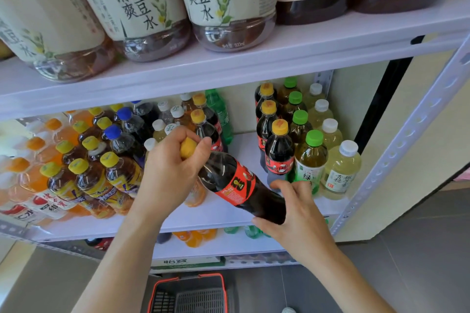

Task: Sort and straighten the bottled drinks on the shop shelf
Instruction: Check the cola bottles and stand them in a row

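A dark cola bottle (236, 183) with a red label and yellow cap is tilted over the middle shelf (223, 213), cap up-left, base down-right. My left hand (170, 168) grips its cap and neck. My right hand (297, 211) holds its base near the shelf's front edge. To the right stands a straight row of the same cola bottles (278, 152), then rows of green-capped tea (310, 160) and white-capped pale drinks (340, 170). On the left, yellow-capped tea bottles (89, 178), blue-capped dark bottles (122, 134) and orange drinks (35, 170) crowd together.
Large cream-labelled bottles (142, 7) fill the upper shelf (279, 58). A green soda bottle (220, 114) stands at the back. The metal upright (407, 134) bounds the right side. A red-rimmed shopping basket (188, 295) sits on the floor below. More bottles lie on the lower shelf (218, 244).
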The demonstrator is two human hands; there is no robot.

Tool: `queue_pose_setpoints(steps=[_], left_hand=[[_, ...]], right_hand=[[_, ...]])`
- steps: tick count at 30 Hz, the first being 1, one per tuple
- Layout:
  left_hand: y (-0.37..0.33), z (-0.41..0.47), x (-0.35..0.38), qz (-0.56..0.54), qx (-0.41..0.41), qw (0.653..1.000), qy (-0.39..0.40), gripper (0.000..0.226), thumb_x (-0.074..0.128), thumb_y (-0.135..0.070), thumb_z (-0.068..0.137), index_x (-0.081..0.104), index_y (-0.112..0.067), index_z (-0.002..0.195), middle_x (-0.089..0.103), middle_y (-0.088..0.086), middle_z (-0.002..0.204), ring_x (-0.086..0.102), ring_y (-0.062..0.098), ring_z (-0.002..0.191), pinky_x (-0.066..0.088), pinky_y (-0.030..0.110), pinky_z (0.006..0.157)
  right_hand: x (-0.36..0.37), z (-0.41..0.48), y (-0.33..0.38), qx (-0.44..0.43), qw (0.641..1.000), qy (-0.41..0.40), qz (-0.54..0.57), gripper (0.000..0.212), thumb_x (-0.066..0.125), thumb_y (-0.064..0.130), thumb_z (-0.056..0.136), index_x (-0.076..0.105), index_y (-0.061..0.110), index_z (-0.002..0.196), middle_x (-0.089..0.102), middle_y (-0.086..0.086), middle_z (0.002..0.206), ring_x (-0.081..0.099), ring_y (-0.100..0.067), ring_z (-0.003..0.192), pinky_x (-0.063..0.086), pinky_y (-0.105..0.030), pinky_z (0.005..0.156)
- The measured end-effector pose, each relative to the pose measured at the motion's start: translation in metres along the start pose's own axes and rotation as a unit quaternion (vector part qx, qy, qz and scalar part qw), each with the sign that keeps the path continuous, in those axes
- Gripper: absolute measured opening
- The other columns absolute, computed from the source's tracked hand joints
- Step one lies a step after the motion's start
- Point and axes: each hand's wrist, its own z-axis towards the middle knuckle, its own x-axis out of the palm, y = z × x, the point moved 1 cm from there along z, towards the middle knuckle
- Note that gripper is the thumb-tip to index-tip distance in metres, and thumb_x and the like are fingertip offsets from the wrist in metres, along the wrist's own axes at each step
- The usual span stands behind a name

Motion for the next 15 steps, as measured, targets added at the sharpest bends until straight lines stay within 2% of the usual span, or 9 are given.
queue_pose_setpoints(steps=[2,4,7,11,15], left_hand=[[-0.005,0.0,0.005,0.084,0.067,0.994,0.001,0.021,0.062,-0.044,0.088,0.057,-0.025,0.082,0.053,-0.01,0.053,0.051,0.006,0.048,0.042,0.024,0.047],[-0.008,0.003,0.012,0.164,0.128,0.978,0.012,0.02,0.063,-0.041,0.089,0.058,-0.022,0.088,0.053,-0.011,0.057,0.052,0.007,0.052,0.044,0.029,0.05],[-0.004,0.017,0.025,0.214,0.167,0.962,0.035,0.021,0.065,-0.036,0.091,0.06,-0.016,0.098,0.058,-0.006,0.07,0.053,0.018,0.061,0.042,0.031,0.053],[0.003,0.049,0.05,0.243,0.185,0.951,0.05,0.023,0.06,-0.035,0.095,0.057,-0.016,0.108,0.055,-0.002,0.084,0.051,0.021,0.069,0.033,0.03,0.058],[0.009,0.083,0.081,0.252,0.18,0.949,0.056,0.022,0.057,-0.027,0.098,0.054,-0.009,0.111,0.061,0.012,0.092,0.058,0.031,0.077,0.032,0.032,0.062]], right_hand=[[-0.009,0.004,0.002,-0.04,0.998,-0.034,-0.022,0.052,0.076,0.036,0.078,0.055,0.022,0.124,0.042,0.001,0.11,0.055,-0.02,0.097,0.049,-0.03,0.071],[-0.023,0.009,0.004,-0.082,0.991,-0.095,-0.043,0.04,0.073,0.02,0.08,0.06,0.016,0.117,0.05,-0.001,0.105,0.056,-0.024,0.093,0.049,-0.032,0.071],[-0.042,0.02,0.002,-0.11,0.977,-0.161,-0.082,0.039,0.071,0.007,0.079,0.061,0.011,0.116,0.057,-0.005,0.107,0.055,-0.028,0.094,0.05,-0.038,0.075],[-0.056,0.038,-0.006,-0.12,0.965,-0.194,-0.128,0.041,0.07,0.006,0.078,0.061,0.01,0.118,0.058,-0.008,0.114,0.05,-0.029,0.102,0.044,-0.041,0.085],[-0.062,0.059,-0.015,-0.117,0.963,-0.181,-0.163,0.045,0.07,0.009,0.078,0.062,0.01,0.123,0.059,-0.012,0.122,0.052,-0.035,0.111,0.045,-0.047,0.092]])
